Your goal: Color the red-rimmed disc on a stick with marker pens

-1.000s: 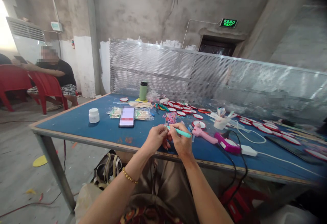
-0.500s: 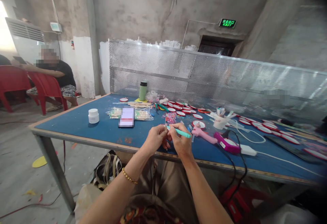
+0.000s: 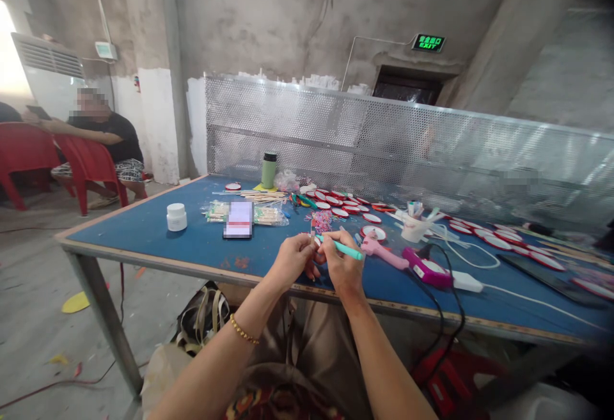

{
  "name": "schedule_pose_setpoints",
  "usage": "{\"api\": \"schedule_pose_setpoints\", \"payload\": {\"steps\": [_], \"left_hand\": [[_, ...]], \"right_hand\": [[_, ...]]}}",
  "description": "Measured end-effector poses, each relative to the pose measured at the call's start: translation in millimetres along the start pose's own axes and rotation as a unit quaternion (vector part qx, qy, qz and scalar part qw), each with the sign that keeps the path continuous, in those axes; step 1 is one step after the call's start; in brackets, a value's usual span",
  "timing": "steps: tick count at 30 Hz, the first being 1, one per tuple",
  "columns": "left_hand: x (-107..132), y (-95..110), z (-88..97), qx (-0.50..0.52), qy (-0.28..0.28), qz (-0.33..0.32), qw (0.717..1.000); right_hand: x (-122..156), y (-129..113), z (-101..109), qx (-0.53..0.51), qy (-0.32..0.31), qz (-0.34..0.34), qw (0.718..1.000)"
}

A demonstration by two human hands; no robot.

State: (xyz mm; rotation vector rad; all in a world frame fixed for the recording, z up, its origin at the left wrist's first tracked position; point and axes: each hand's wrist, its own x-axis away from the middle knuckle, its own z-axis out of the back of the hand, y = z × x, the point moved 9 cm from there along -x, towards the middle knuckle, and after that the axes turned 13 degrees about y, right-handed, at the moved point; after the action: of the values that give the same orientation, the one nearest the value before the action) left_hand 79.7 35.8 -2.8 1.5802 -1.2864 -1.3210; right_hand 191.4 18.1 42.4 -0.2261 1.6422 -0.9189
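Note:
My right hand [image 3: 346, 274] is closed around a teal marker pen [image 3: 350, 252], its back end pointing right and its front end towards my other hand. Pinched in my left hand [image 3: 292, 260] is a small narrow strip [image 3: 313, 231], which stands up between the two hands; its lower part is hidden by the fingers. Both hands meet just above the table's front edge. Behind them lies a pile of small pink and multicoloured pieces [image 3: 322, 220]. A pink glue gun [image 3: 385, 252] rests just right of my right hand.
The blue table [image 3: 158, 257] bears a phone [image 3: 238, 220], a white jar [image 3: 176, 217], a green bottle [image 3: 269, 171], several red-rimmed white discs [image 3: 496, 240], a white cup of pens [image 3: 413, 227] and a purple device [image 3: 426, 268] with cables. A person [image 3: 115, 132] sits at left.
My right hand and the marker pen have shifted slightly right, away from the strip. More of the strip shows now. My left hand has hardly moved.

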Motion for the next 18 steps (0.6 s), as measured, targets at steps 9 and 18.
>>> {"api": "schedule_pose_setpoints", "payload": {"steps": [9, 18], "left_hand": [[-0.7, 0.8, -0.1, -0.004, 0.001, -0.007, 1.000], [0.3, 2.2, 0.0, -0.007, 0.000, -0.008, 1.000]], "right_hand": [[0.4, -2.4, -2.5, -0.005, -0.019, 0.007, 1.000], [0.1, -0.3, -2.3, -0.001, -0.013, 0.005, 1.000]]}}
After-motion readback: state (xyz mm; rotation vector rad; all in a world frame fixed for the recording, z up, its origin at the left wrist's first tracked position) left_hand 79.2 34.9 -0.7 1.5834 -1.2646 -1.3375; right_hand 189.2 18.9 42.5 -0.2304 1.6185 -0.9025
